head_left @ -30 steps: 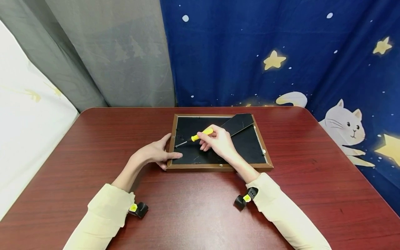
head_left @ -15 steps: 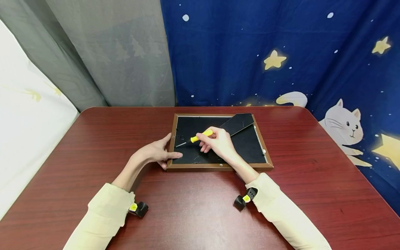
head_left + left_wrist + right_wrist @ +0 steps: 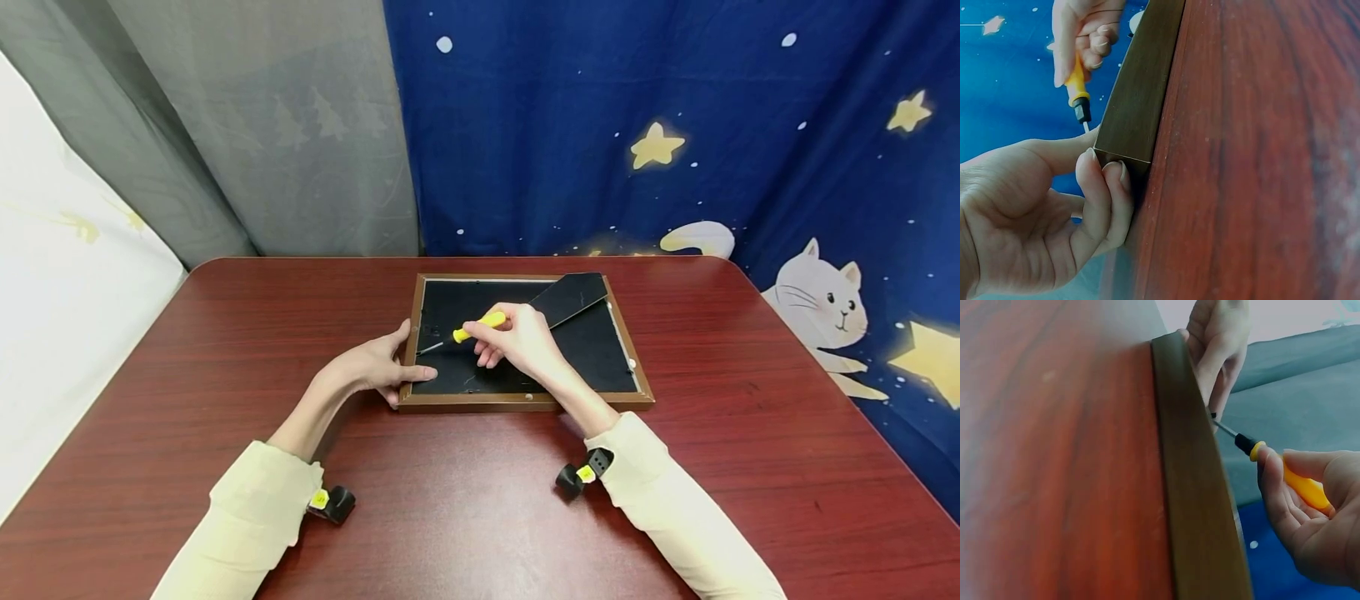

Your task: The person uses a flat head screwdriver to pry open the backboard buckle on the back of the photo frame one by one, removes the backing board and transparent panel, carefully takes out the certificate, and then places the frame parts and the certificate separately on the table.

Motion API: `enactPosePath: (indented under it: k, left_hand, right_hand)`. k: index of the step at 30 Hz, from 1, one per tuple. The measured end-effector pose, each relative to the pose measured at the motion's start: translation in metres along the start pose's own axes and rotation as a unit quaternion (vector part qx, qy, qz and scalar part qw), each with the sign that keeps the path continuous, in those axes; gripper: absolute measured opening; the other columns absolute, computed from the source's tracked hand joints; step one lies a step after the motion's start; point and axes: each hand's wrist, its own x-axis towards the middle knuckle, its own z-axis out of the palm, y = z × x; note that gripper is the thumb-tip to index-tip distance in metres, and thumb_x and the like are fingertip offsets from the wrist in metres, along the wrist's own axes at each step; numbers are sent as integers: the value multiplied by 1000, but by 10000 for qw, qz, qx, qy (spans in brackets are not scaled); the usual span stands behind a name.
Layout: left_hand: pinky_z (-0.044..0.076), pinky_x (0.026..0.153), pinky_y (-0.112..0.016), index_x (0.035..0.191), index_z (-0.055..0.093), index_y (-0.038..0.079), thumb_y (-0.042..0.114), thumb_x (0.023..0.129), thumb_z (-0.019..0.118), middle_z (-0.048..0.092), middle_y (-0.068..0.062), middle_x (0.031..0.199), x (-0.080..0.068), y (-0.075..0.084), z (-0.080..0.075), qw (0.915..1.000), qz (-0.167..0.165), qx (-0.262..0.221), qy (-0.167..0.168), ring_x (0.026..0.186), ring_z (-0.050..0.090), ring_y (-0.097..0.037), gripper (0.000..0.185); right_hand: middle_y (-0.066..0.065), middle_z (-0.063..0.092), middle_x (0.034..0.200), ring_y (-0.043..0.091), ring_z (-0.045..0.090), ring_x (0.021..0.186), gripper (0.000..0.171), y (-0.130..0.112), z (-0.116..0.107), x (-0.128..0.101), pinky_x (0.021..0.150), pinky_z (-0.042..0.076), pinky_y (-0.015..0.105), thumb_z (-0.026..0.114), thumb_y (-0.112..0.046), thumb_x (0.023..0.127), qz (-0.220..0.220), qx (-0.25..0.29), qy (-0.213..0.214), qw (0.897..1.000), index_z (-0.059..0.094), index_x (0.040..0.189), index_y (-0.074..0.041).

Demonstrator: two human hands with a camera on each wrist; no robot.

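A brown picture frame (image 3: 525,403) lies face down on the table, its black backing board (image 3: 592,358) showing. My left hand (image 3: 367,367) grips its near left corner, thumb over the backing and fingers against the outer side. In the left wrist view, bent fingertips of the left hand (image 3: 1041,212) press on the corner. My right hand (image 3: 528,342) holds a screwdriver (image 3: 491,320) by its yellow handle, between thumb and fingers. The slanted shaft points left, its tip at a small dark tab on the frame's left inner edge, shown also beside the screwdriver (image 3: 1304,485) in the right wrist view.
A black stand leg (image 3: 573,293) lies slantwise on the backing, towards the far right corner. The frame rests near the far edge of the reddish wooden table (image 3: 465,500). Behind hang a grey curtain (image 3: 300,125) and a blue starry one (image 3: 540,125).
The screwdriver handle and my right hand have shifted very slightly left, while the tip stays by the frame's left inner edge. My left hand keeps its hold.
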Motion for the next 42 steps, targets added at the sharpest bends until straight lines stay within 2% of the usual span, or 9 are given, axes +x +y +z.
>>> enactPosePath:
  k: [7, 12, 18, 25, 28, 32, 35, 39, 42]
  left_hand:
    - [58, 65, -30, 160, -12, 8, 35, 96, 72, 56, -19, 105, 0, 0, 1, 10000, -46, -57, -14, 52, 60, -15, 109]
    - [58, 64, -30, 160, -13, 7, 34, 96, 71, 56, -17, 92, 1, 0, 1, 10000, -21, -74, -21, 52, 60, -15, 109]
    - [58, 66, -30, 159, -14, 7, 33, 96, 72, 55, -17, 102, 0, 0, 1, 9999, -16, -146, -30, 51, 60, -15, 110]
    - [58, 63, -31, 160, -15, 11, 31, 96, 73, 57, -12, 74, -1, 0, 1, 9998, 97, -181, -47, 49, 60, -15, 111]
    - [59, 61, -32, 161, -15, 16, 30, 96, 73, 57, -11, 71, -2, 0, 1, 9995, 238, -204, -40, 48, 60, -16, 110]
    - [58, 56, -34, 160, 5, 10, 23, 97, 71, 58, -12, 66, -2, -1, 1, 9967, 779, -181, -147, 47, 59, -18, 91]
    - [57, 53, -33, 139, 31, 0, 18, 99, 68, 58, -11, 60, -3, -1, 1, 9933, 1097, -169, -333, 45, 57, -17, 57]
    - [58, 54, -32, 116, 43, -4, 17, 100, 66, 57, -9, 57, -3, -2, 1, 9937, 1043, -43, -399, 43, 58, -15, 35]
    - [58, 56, -32, 120, 43, -4, 19, 99, 67, 55, -9, 58, -3, -3, 1, 9945, 993, 25, -337, 44, 60, -15, 39]
  right_hand:
    - [16, 72, 75, 19, 70, 57, 19, -24, 11, 7, 60, 61, 44, 73, -22, 95, -390, -590, -70, 9975, 67, 92, -4]
    - [15, 73, 80, 16, 71, 61, 18, -37, 18, 14, 66, 62, 38, 71, -21, 97, -297, -786, -231, 9962, 66, 95, -3]
    - [11, 72, 77, 13, 70, 58, 15, -46, 29, 20, 66, 61, 36, 66, -17, 100, -403, -1037, -285, 9934, 64, 95, -3]
    - [12, 68, 71, 9, 65, 48, 18, -57, 48, 25, 49, 56, 25, 57, -15, 101, -743, -1392, 12, 9875, 61, 90, -2]
    - [7, 65, 67, 9, 64, 46, 18, -62, 54, 26, 48, 54, 25, 57, -14, 101, -813, -1515, 157, 9850, 60, 87, -4]
    - [2, 61, 61, 8, 61, 44, 20, -67, 62, 27, 46, 51, 24, 56, -14, 100, -914, -1884, 357, 9772, 58, 82, -7]
    - [-1, 53, 58, 8, 56, 46, 24, -72, 70, 29, 44, 43, 22, 56, -12, 99, -989, -2320, 490, 9664, 53, 76, -9]
    - [-1, 42, 61, 13, 47, 50, 27, -78, 78, 33, 43, 34, 21, 55, -11, 98, -982, -2687, 501, 9569, 47, 73, -10]
    - [0, 41, 62, 13, 46, 50, 27, -79, 80, 34, 43, 33, 22, 55, -11, 98, -923, -2789, 492, 9546, 47, 73, -10]
